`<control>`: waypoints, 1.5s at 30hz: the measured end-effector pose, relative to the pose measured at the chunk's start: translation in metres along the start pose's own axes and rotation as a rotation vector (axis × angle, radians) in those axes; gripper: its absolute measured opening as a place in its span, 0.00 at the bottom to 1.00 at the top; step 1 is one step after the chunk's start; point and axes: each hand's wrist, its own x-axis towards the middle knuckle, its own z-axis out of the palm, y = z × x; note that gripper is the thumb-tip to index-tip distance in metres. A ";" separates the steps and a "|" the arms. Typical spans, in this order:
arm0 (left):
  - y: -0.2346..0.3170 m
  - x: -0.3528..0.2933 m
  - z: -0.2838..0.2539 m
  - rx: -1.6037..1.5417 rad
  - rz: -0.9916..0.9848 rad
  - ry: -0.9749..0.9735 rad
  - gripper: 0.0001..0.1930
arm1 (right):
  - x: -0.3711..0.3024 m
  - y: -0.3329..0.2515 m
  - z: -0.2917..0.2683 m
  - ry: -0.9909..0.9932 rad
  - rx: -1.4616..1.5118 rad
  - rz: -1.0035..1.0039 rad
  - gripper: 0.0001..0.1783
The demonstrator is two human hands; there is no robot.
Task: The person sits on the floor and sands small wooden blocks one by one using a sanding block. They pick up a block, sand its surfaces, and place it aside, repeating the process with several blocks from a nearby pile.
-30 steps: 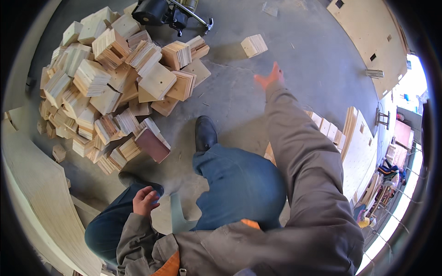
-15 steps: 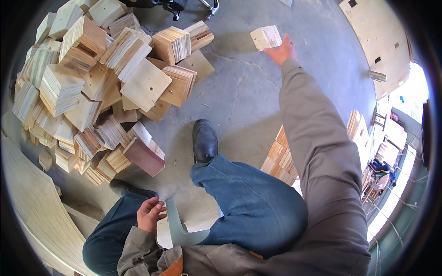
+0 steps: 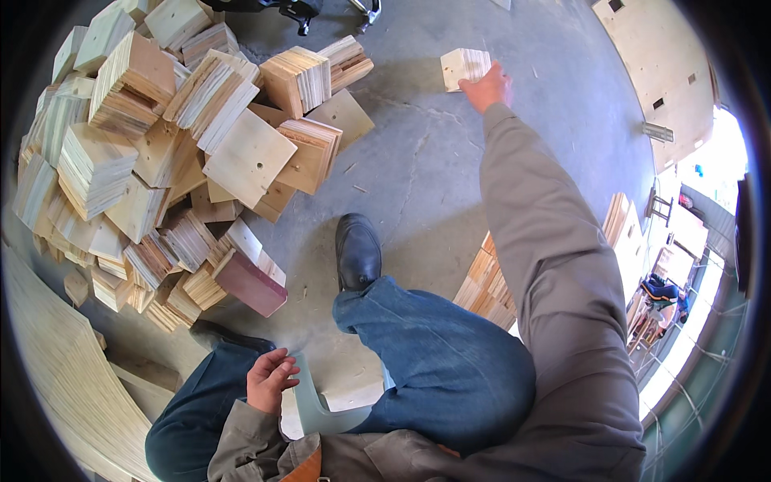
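Note:
My right arm stretches far forward, and my right hand [image 3: 488, 85] grips the right side of a small stack of square plywood pieces [image 3: 459, 67] on the concrete floor. Its thumb lies across the near face; the other fingers are partly hidden behind. Close to my lap, my left hand [image 3: 271, 380] is loosely bent with fingers a little apart and nothing visible in it. Beside those fingers is the edge of a pale green plastic seat [image 3: 303, 399] between my legs.
A large heap of plywood block stacks [image 3: 250, 158] covers the left, with a dark red piece [image 3: 250, 283] at its near edge. More stacked wood [image 3: 487, 285] stands right of my knee. A big plywood panel [image 3: 654, 72] is at the far right. Curved layered sheets [image 3: 60, 369] lie at the lower left.
My right hand has shifted slightly left and closed from spread fingers onto the small plywood stack. My left hand has moved slightly to the right, still near the seat edge.

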 end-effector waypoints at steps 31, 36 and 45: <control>-0.016 0.005 0.002 0.148 0.040 0.016 0.21 | -0.207 0.145 -0.015 -0.067 -0.051 0.014 0.46; -0.014 0.009 0.007 0.148 0.037 0.000 0.20 | -0.187 0.140 -0.002 -0.122 -0.191 0.015 0.46; -0.013 0.010 0.009 0.132 0.027 -0.012 0.20 | -0.192 0.169 0.008 -0.101 -0.165 -0.129 0.50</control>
